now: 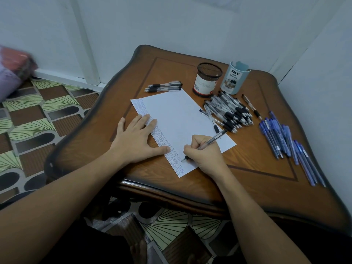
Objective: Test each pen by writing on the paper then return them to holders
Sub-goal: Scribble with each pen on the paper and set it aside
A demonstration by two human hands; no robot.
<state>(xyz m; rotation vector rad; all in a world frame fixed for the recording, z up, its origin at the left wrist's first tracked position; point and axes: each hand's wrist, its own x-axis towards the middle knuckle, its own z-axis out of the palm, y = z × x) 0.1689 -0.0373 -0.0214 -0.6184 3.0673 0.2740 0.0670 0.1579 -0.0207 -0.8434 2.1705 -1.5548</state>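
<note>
Paper (181,115) on wooden table (257,180), pale walls (171,25), patterned floor (38,115), perhaps bedding (11,77).

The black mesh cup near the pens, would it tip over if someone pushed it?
Probably quite easily. The black mesh cup looks empty and see-through, so it is likely light. It stands upright on a narrow base, so a push near the rim might topple it. On the smooth wooden table a low push would more likely slide it.
</note>
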